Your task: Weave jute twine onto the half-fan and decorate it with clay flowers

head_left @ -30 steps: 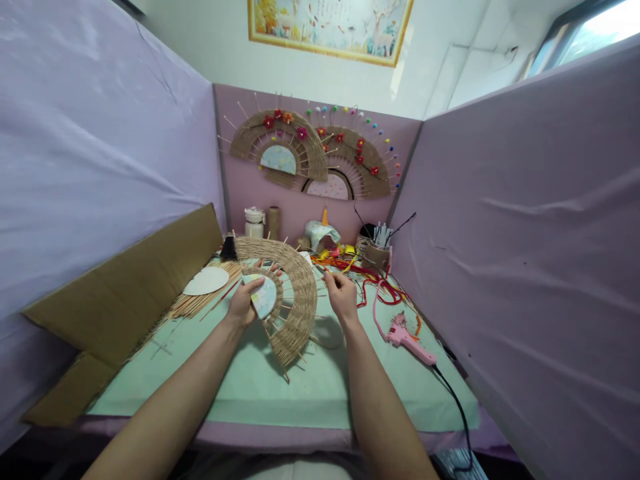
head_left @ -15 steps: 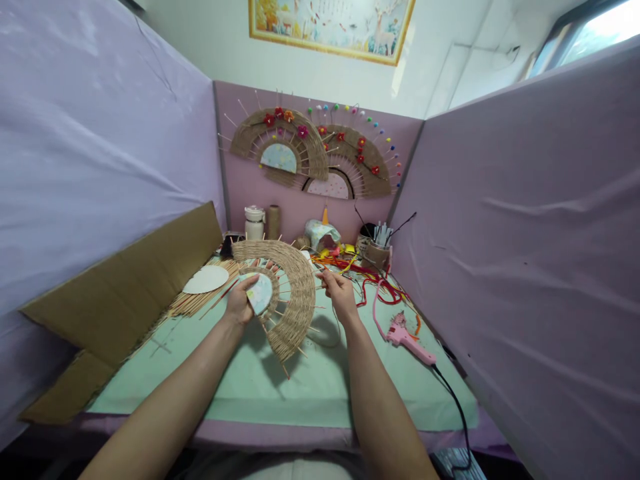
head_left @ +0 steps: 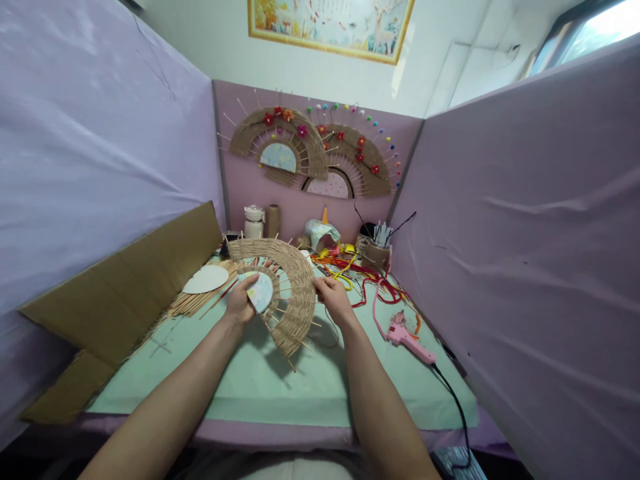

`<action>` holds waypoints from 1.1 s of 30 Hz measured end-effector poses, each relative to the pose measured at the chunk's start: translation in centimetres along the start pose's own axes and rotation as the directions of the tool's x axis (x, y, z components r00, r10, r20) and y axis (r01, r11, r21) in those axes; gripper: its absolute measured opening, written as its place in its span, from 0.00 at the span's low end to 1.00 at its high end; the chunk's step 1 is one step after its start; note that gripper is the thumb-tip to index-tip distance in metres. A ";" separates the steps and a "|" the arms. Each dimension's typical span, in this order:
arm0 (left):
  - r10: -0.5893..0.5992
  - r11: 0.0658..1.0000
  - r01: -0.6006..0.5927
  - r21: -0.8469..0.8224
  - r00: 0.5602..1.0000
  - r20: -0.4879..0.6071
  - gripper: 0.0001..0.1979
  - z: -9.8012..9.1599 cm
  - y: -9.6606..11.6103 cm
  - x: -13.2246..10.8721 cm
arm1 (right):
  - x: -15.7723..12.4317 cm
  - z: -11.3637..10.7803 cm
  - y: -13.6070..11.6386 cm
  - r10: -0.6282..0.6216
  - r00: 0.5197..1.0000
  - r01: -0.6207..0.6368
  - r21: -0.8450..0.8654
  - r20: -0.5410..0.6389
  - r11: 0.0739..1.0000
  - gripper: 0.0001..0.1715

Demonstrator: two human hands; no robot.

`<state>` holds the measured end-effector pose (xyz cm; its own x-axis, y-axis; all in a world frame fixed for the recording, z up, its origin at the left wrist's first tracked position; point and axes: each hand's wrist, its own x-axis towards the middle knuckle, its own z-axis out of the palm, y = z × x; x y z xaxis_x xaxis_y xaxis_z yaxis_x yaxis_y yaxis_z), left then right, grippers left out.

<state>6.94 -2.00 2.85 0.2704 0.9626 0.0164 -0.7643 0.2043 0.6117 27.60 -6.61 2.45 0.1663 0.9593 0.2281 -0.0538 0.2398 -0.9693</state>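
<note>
My left hand [head_left: 243, 300] grips a woven twine fan [head_left: 300, 280] by its pale blue patterned half-round centre, thumb on the front and fingertips showing behind. Thin sticks radiate from that centre through a wide band of brown twine, and their ends poke out past the outer edge. At the band's right edge, my right hand [head_left: 331, 297] is closed with its fingers pinched together on the twine [head_left: 330, 337]. A loose length of this twine hangs in a loop below the hand. The fan is tilted and held above the green tabletop [head_left: 260, 407].
A pink glue gun [head_left: 410, 340] with a black cord lies at the right. Red and yellow cords [head_left: 367, 273] tangle at the back. Left are a white oval [head_left: 205, 279], thin sticks [head_left: 185, 305] and leaning cardboard [head_left: 125, 293]. Two finished fans [head_left: 280, 120] hang on the back panel.
The fan has turned slightly anticlockwise, its lower tip shifting right and up. My right hand has come in a little to the left, up against the band's edge.
</note>
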 end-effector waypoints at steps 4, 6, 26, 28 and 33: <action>-0.095 0.995 0.091 0.048 0.992 0.082 0.29 0.6 0.0 -1.0 | 0.2 -0.2 0.1 0.047 0.999 -0.050 0.214 0.020 0.976 0.19; -0.182 0.982 0.171 0.086 0.973 0.142 0.31 0.7 -0.1 -1.4 | 0.3 -0.2 0.0 0.045 0.999 -0.046 0.269 0.009 0.962 0.19; -0.064 0.991 0.051 0.123 0.993 0.101 0.23 0.2 -0.1 -0.6 | 0.0 -0.6 -0.3 -0.377 0.903 0.287 -0.365 -0.205 0.886 0.26; -0.041 0.991 0.028 0.127 0.994 0.102 0.22 0.2 -0.2 -0.6 | -0.2 -0.5 -0.5 -0.455 0.867 0.335 -0.441 -0.201 0.833 0.24; 0.006 0.996 -0.012 0.086 0.998 0.068 0.25 0.3 -0.1 -0.5 | -0.4 -0.3 -0.5 -0.532 0.835 0.402 -0.505 -0.140 0.764 0.22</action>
<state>7.01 -2.51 3.01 0.3047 0.9496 0.0738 -0.7145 0.1766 0.6770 27.82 -7.15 2.84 0.3049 0.6531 0.6932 0.5231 0.4933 -0.6949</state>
